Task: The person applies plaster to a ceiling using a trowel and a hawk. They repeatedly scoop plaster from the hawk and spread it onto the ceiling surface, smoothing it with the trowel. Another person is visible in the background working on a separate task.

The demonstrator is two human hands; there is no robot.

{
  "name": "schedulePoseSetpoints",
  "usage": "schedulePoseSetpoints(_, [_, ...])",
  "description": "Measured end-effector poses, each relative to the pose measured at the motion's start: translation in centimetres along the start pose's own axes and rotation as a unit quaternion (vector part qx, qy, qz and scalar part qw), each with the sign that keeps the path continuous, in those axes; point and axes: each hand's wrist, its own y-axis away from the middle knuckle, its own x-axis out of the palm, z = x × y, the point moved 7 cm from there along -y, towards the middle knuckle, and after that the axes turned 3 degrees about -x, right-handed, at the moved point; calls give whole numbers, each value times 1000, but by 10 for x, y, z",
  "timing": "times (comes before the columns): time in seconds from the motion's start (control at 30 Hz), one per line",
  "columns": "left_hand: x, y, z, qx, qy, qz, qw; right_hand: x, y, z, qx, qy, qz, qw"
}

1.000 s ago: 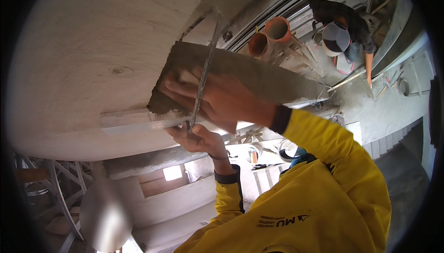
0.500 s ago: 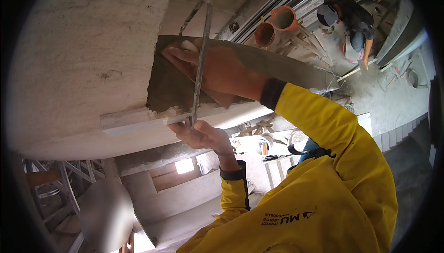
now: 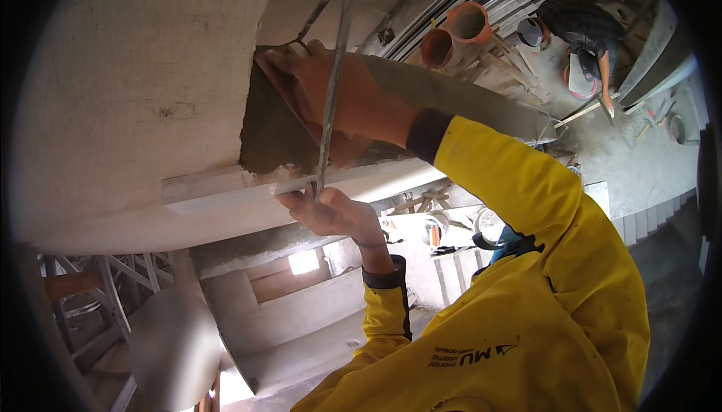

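My right hand (image 3: 350,100) is closed round the handle of a reddish-brown plastering float (image 3: 347,152). The float's face lies against a dark patch of wet mortar (image 3: 263,137) on the pale beam. In front of that hand runs a bent metal rod (image 3: 332,96), which looks like a clamp. Below, my left hand (image 3: 342,216) has its thumb and fingers closed at the rod's lower end, beside a pale straight strip (image 3: 203,188) along the beam's lower edge. The float's handle is mostly hidden by my fingers.
The plastered wall (image 3: 143,96) fills the left. Two orange buckets (image 3: 468,22) stand at the upper right, near loose timber. A co-worker (image 3: 583,32) bends over there, reaching to the floor. Metal framing (image 3: 113,299) and a blurred oval patch (image 3: 174,348) are at the lower left.
My right hand and the float have moved slightly up and left over the mortar. My left hand stays at the rod's lower end. The co-worker's arm has shifted a little.
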Motion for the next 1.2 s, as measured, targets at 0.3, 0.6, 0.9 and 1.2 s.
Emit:
schedulePoseSetpoints(0.3, [-2, 8, 10, -5, -33, 45, 998, -1, 42, 9, -174, -4, -58, 983])
schedulePoseSetpoints(0.6, [1, 5, 5, -41, -35, 37, 998, 14, -9, -3, -79, 22, -34, 996])
schedulePoseSetpoints(0.9, [-3, 3, -5, -8, -50, -14, 999, -1, 40, 10, -177, -28, -49, 983])
schedulePoseSetpoints(1.2, [-1, 5, 7, -34, -55, 27, 998, -16, 51, 19, -257, -11, -58, 965])
